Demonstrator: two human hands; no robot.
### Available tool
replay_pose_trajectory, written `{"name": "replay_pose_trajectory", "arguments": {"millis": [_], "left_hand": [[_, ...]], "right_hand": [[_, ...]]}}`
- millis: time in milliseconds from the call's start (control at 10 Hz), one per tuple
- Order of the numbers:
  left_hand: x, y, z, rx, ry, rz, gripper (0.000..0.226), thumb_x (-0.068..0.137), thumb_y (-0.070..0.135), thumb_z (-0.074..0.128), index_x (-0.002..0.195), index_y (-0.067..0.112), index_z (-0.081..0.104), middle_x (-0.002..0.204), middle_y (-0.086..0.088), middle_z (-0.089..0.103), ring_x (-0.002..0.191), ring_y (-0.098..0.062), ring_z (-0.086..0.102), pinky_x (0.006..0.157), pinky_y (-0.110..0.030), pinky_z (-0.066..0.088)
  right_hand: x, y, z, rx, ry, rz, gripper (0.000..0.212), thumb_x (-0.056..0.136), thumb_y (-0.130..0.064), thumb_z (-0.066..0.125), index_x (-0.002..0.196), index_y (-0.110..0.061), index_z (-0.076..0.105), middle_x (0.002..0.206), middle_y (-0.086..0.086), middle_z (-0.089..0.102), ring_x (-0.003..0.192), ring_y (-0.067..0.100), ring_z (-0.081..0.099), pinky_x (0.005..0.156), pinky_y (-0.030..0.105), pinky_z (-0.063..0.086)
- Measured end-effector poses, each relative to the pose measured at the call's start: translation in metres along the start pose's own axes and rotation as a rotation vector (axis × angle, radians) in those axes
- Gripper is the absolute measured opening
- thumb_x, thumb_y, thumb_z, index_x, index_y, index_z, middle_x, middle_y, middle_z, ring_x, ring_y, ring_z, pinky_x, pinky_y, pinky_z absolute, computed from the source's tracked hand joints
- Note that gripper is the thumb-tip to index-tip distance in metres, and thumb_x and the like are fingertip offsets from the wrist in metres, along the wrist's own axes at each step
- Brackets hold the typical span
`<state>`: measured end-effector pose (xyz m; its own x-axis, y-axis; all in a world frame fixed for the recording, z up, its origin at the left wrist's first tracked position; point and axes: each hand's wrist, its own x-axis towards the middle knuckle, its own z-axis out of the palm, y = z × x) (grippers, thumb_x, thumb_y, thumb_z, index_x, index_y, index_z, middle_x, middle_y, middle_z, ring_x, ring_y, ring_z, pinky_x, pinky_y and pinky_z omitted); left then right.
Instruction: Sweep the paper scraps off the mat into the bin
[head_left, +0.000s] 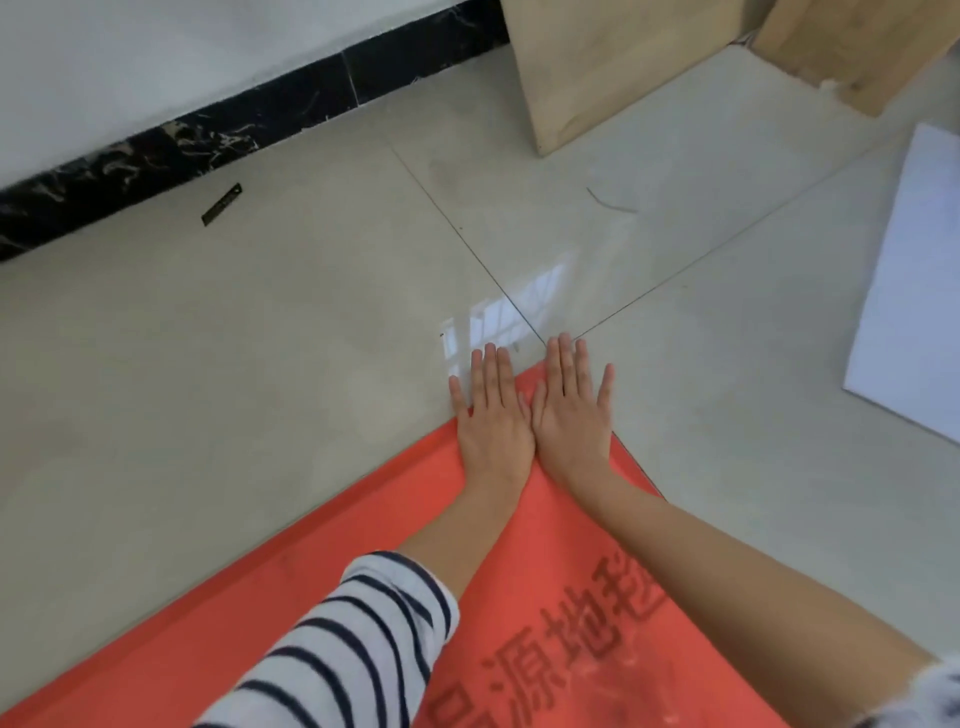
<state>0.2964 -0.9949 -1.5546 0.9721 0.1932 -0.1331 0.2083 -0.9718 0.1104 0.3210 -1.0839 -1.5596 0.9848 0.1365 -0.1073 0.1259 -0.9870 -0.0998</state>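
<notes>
An orange-red mat (322, 587) with dark printed characters lies on the pale tiled floor, one corner pointing away from me. My left hand (491, 415) and my right hand (571, 410) lie flat side by side on that far corner, fingers straight, fingertips reaching past the mat's edge onto the tiles. Neither hand holds anything. Faint whitish flecks show on the mat near the lower right (639, 670). No bin is in view.
A white sheet or board (914, 291) lies on the floor at the right. Wooden furniture legs (597, 73) stand at the back. A small dark blade-like strip (222, 203) lies near the black marble skirting (208, 135). A thin wire (608, 201) lies on the tiles.
</notes>
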Motion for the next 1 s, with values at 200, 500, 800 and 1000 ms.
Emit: {"name": "replay_pose_trajectory", "arguments": {"millis": [200, 500, 800, 1000], "left_hand": [[0.004, 0.001, -0.004, 0.059, -0.029, 0.006, 0.070, 0.090, 0.027, -0.018, 0.155, 0.004, -0.008, 0.165, -0.009, -0.010, 0.151, -0.022, -0.012, 0.115, -0.050, -0.013], [0.001, -0.001, 0.003, 0.095, -0.018, 0.002, 0.066, 0.094, 0.028, -0.010, 0.155, 0.005, -0.006, 0.166, -0.008, -0.006, 0.152, -0.022, -0.008, 0.115, -0.050, -0.013], [-0.006, 0.002, 0.001, 0.100, 0.046, -0.055, 0.063, 0.097, 0.030, -0.007, 0.156, 0.006, -0.005, 0.166, -0.007, -0.004, 0.152, -0.023, -0.006, 0.116, -0.054, -0.008], [-0.025, -0.010, -0.015, -0.104, 0.129, -0.174, 0.057, 0.103, 0.038, 0.008, 0.157, 0.019, 0.014, 0.164, -0.003, 0.017, 0.151, -0.025, 0.012, 0.118, -0.057, 0.006]], "right_hand": [[0.004, 0.004, -0.001, 0.003, -0.054, -0.011, 0.081, 0.087, -0.048, -0.011, 0.158, -0.011, -0.002, 0.166, 0.001, -0.005, 0.152, 0.019, -0.007, 0.121, 0.053, -0.003], [0.004, 0.004, -0.004, 0.030, -0.108, -0.010, 0.066, 0.097, -0.039, 0.001, 0.157, -0.013, -0.006, 0.166, 0.001, -0.010, 0.152, 0.018, -0.011, 0.121, 0.053, 0.000], [0.002, 0.003, -0.007, 0.004, -0.133, 0.004, 0.062, 0.103, -0.038, 0.010, 0.156, -0.013, -0.010, 0.165, 0.000, -0.013, 0.151, 0.019, -0.013, 0.120, 0.053, -0.005], [-0.006, -0.006, -0.015, -0.202, 0.033, 0.002, 0.057, 0.106, -0.033, 0.011, 0.156, -0.017, -0.009, 0.165, -0.003, -0.012, 0.151, 0.022, -0.015, 0.116, 0.055, -0.015]]}}
